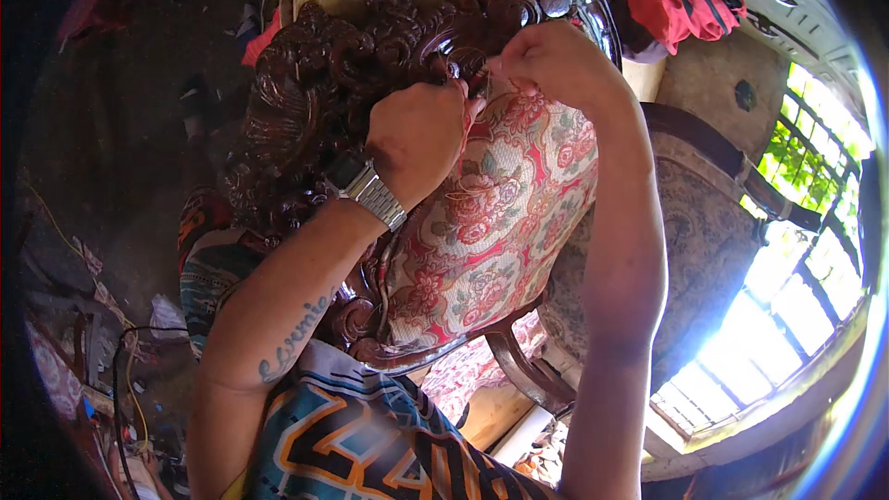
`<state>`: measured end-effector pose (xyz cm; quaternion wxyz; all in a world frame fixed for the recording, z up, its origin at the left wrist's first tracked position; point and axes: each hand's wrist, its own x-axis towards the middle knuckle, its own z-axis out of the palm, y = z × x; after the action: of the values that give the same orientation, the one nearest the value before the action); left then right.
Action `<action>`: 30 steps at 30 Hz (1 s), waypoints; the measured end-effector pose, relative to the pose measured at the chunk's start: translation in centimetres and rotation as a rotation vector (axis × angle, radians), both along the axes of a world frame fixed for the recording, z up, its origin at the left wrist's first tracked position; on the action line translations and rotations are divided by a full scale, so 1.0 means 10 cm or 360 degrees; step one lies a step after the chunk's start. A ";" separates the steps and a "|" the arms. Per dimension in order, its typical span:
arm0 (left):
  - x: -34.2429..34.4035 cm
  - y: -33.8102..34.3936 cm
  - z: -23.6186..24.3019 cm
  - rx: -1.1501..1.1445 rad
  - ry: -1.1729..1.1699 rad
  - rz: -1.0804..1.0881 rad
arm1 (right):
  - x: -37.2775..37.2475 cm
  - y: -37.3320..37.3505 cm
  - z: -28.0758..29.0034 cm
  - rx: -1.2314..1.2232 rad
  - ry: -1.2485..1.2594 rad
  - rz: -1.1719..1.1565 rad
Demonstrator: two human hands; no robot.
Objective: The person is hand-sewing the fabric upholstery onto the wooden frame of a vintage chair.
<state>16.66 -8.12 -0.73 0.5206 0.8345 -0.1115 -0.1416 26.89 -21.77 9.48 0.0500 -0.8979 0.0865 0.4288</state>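
A carved, dark glossy wooden frame (296, 102) surrounds the floral upholstered panel (491, 250) of a chair back, patterned in red, cream and green. At the panel's upper edge, against the carving, my left hand (421, 134) is closed; a narrow red strip shows beside its fingers, but what they grip is hidden. Just to its right my right hand (556, 65) is closed in a pinch over the panel's top corner. A thin, light thread-like line shows between the two hands, too fine to make out clearly. A metal-band watch (370, 194) is on my left wrist.
Another chair with a dark frame and greyish patterned upholstery (690, 231) stands to the right, near a barred window (796, 268). A red bag (681, 0) lies at the upper right. Cables and scraps (134, 343) litter the dark floor at left.
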 end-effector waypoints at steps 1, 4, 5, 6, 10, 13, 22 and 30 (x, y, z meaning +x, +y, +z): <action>0.00 0.01 0.00 0.0001 -0.0004 0.0000 | -0.01 0.00 0.02 -0.0010 -0.0001 -0.0101; -0.01 0.02 0.01 -0.0012 -0.0017 0.0005 | -0.29 -0.07 0.13 0.0409 -0.0380 -0.0269; 0.00 0.02 0.02 0.0035 0.0001 -0.0023 | -0.36 -0.14 0.07 0.0411 -0.0389 -0.0269; 0.01 0.02 0.05 0.0075 0.0012 -0.0053 | -0.43 -0.14 0.03 0.0481 -0.0562 -0.0286; 0.02 0.01 0.03 0.0061 -0.0074 -0.0014 | -0.51 -0.09 0.01 0.0404 -0.0752 -0.0397; 0.02 0.07 0.11 0.0092 0.0011 -0.0066 | -0.43 -0.09 0.03 0.0250 -0.0748 -0.0120; -0.11 0.71 0.50 -0.1572 0.1002 -0.0537 | -0.33 -0.01 0.26 0.0637 -0.0491 -0.0659; 0.72 1.43 0.52 -0.2400 0.1177 -0.0395 | -0.16 0.10 0.43 0.1126 -0.0707 -0.1012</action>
<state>23.83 6.16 4.47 0.9213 0.1458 -0.0895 -0.3492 25.28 -20.74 13.81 0.4949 -0.8247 0.1920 0.1948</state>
